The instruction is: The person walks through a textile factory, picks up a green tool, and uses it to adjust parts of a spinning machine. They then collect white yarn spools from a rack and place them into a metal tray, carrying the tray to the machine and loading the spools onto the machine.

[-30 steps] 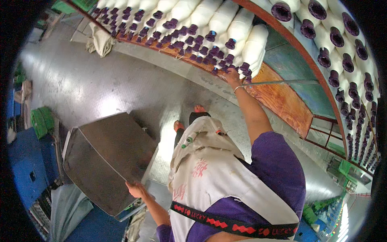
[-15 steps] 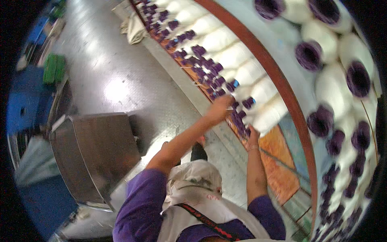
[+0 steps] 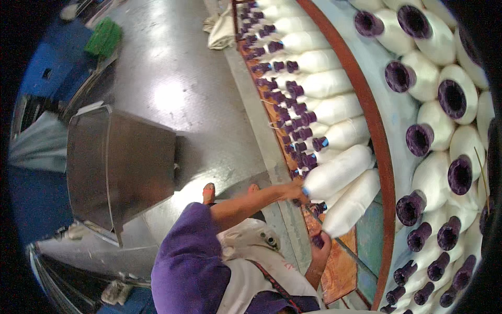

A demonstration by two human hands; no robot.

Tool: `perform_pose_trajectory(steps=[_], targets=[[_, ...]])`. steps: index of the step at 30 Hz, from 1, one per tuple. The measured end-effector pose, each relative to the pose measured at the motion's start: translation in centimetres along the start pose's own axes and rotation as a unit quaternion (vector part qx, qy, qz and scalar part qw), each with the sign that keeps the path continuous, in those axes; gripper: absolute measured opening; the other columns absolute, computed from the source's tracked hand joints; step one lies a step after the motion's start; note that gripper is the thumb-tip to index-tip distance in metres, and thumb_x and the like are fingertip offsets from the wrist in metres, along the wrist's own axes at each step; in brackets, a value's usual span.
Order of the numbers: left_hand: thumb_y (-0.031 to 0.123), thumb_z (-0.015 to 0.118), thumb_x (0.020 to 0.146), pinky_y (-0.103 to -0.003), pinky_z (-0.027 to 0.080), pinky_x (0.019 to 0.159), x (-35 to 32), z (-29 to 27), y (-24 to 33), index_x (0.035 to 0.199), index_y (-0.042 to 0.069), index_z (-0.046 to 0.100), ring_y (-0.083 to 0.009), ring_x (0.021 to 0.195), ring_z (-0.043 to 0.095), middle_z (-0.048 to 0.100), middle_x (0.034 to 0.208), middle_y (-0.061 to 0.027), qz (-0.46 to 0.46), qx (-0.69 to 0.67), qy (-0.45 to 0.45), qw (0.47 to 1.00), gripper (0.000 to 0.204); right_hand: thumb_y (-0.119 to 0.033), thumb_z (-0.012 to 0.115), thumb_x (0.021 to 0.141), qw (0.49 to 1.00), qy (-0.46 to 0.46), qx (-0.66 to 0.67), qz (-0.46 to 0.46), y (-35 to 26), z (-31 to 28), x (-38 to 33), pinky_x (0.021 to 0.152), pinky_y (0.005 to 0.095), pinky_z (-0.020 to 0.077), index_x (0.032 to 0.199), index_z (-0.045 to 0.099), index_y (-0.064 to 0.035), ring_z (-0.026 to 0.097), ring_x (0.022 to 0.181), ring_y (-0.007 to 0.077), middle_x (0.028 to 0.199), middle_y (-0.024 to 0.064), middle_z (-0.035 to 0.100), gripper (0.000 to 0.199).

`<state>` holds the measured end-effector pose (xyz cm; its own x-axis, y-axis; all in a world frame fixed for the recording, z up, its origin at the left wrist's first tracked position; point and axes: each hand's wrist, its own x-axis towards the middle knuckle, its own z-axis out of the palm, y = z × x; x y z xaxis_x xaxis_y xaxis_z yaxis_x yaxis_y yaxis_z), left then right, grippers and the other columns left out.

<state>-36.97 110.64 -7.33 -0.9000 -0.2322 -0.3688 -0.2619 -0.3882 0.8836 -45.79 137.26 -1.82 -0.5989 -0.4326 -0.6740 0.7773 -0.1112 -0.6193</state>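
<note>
Right of the left hand (image 3: 294, 191), one white bottle-shaped yarn bobbin (image 3: 340, 170), tip clamped in those fingers, second bobbin (image 3: 354, 205) clamped in the right hand (image 3: 321, 251), rust-red metal rail (image 3: 387, 188) beyond, open grey floor (image 3: 209, 94) leftward

Both hands (image 3: 321, 251) now grip white bobbins (image 3: 340, 172).

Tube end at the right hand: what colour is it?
Dark purple; the tube end at the right hand shows best in the head view.

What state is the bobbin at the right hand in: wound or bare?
Wound: the bobbin has a thick white body, and purple shows only at the end the right hand touches.
</note>
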Motion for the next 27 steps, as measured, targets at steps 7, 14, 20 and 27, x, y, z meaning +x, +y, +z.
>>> perform_pose_trajectory(steps=[7, 14, 20, 27], targets=[[0.013, 0.076, 0.066, -0.029, 0.048, 0.079, -30.4, -1.3, 2.6, 0.12, 0.0, 0.05, -0.0137, 0.086, 0.058, 0.061, 0.095, -0.0057, -0.038, -0.203, 0.214, 0.955, 0.061, -0.019, 0.062, 0.072, 0.889, -0.239, -0.381, 0.079, -1.4, 13.6, -8.3, 0.067, 0.0281, 0.0454, 0.087, 0.058, 0.0023, 0.056, 0.068, 0.0178, 0.072, 0.0083, 0.058, 0.026], [0.016, 0.073, 0.065, -0.03, 0.051, 0.074, -44.7, -3.2, 3.9, 0.108, 0.001, 0.057, -0.0177, 0.081, 0.063, 0.063, 0.091, -0.0092, 0.102, -0.338, 0.519, 0.779, 0.048, -0.009, 0.065, 0.07, 0.597, -0.571, -0.557, 0.082, 9.7, 38.1, -6.7, 0.061, 0.0293, 0.0481, 0.098, 0.057, 0.0046, 0.059, 0.065, 0.016, 0.075, 0.0085, 0.061, 0.032], [0.016, 0.064, 0.071, -0.035, 0.054, 0.07, -55.3, -16.6, 1.6, 0.099, -0.005, 0.056, -0.0217, 0.075, 0.063, 0.062, 0.085, -0.0122, 0.201, -0.37, 0.682, 0.598, 0.036, -0.006, 0.07, 0.071, 0.533, -0.632, -0.485, 0.284, 29.8, 55.3, -12.8, 0.057, 0.0279, 0.0498, 0.107, 0.051, 0.0026, 0.059, 0.063, 0.0139, 0.078, 0.0063, 0.059, 0.042], [0.015, 0.058, 0.082, -0.037, 0.052, 0.058, -62.6, -41.0, -14.4, 0.089, 0.002, 0.055, -0.0246, 0.068, 0.061, 0.061, 0.077, -0.0119, 0.073, -0.58, 0.598, 0.549, 0.015, -0.016, 0.066, 0.078, 0.472, -0.453, -0.597, 0.465, 62.8, 67.5, -13.4, 0.049, 0.0343, 0.0561, 0.086, 0.052, 0.0052, 0.061, 0.053, 0.0225, 0.062, 0.0105, 0.057, 0.026]])
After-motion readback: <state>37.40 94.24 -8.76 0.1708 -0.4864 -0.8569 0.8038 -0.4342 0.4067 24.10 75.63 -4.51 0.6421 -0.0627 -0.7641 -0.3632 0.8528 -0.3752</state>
